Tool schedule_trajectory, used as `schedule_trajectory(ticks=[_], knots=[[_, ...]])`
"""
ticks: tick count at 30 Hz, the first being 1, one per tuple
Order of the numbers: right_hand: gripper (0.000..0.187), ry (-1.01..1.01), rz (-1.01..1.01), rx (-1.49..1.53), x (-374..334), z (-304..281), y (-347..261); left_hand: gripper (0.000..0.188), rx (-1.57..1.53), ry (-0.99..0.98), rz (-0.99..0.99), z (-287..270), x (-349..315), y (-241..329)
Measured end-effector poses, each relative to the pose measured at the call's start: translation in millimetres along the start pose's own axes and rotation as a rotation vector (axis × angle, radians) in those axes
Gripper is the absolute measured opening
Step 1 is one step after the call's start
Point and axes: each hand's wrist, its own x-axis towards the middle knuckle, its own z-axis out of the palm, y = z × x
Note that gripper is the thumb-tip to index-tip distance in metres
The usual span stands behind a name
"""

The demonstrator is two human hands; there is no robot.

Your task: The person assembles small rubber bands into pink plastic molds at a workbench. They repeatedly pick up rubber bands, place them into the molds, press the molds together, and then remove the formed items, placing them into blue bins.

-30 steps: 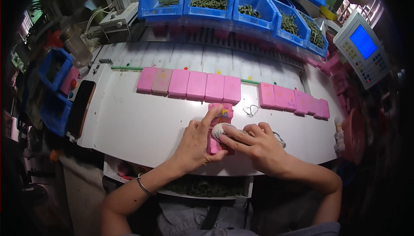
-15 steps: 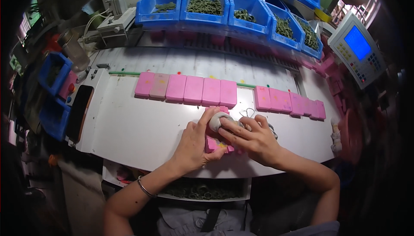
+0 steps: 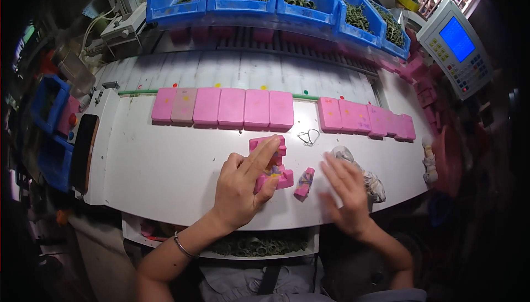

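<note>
A pink mould block (image 3: 284, 179) with a hollowed, stepped shape and yellow and bluish marks sits in my left hand (image 3: 238, 189), whose fingers and thumb close around its left side. Just right of it, a small pink mould piece (image 3: 305, 183) with a bluish patch lies on the white tabletop. My right hand (image 3: 349, 197) is blurred by motion; its fingers are apart and nothing shows in them. Beside and partly behind those fingers lies a bunched whitish cloth (image 3: 375, 187). A thin dark wire or band loop (image 3: 308, 137) rests above the small piece.
Pink mould blocks (image 3: 232, 106) stand in a row across the table, with a second group (image 3: 345, 116) to the right. Blue bins (image 3: 243, 5) of green parts hang above. A phone (image 3: 86, 156) lies at left, a control panel (image 3: 457, 48) stands at right, and an open drawer (image 3: 259, 245) is below.
My right hand has let go of the whitish cloth and moved right and down, off the mould block. The small pink piece now shows on the table. The view has shifted slightly.
</note>
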Motion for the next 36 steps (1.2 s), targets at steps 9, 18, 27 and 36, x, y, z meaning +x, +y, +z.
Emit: schedule_trajectory(ticks=[9, 18, 27, 36], knots=[[0.070, -0.021, 0.091, 0.219, 16.8, 16.4, -15.7, 0.035, 0.150, -0.020, 0.071, -7.7, 4.6, 8.7], [0.066, -0.069, 0.166, 0.172, 1.1, 26.7, -10.3, 0.032, 0.137, 0.029, 0.067, -3.5, 5.9, 13.3], [0.057, 0.056, 0.202, 0.192, -3.2, 43.6, -12.6, 0.054, 0.038, -0.044, -0.081, -14.4, -0.4, 17.7], [0.062, 0.066, 0.247, 0.162, 5.3, 51.2, -21.3, 0.066, -0.093, -0.103, -0.096, -23.3, -2.2, 16.6]])
